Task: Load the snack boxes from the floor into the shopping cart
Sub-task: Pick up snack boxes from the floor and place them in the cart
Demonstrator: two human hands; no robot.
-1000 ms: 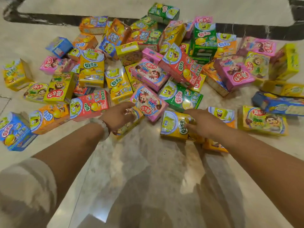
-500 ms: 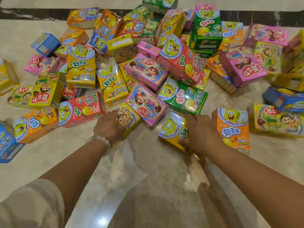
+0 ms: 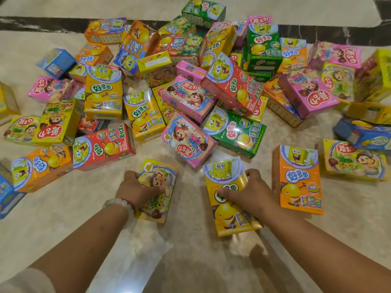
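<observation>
Pulled clear of the pile since the earlier frame, both boxes now sit nearer the bottom of the frame. Left hand (image 3: 138, 190) curled round the yellow monkey box (image 3: 160, 187), lower centre; right hand (image 3: 246, 192) clamped on the yellow sponge-character box (image 3: 227, 199), just right of it. Long axes run roughly up-frame, away from each wrist. Beyond, heaped snack boxes (image 3: 190, 92) fill the upper frame on the marble floor (image 3: 190, 261). Chinese lettering legible: "好多鱼", "蘑古力". No cart in view.
</observation>
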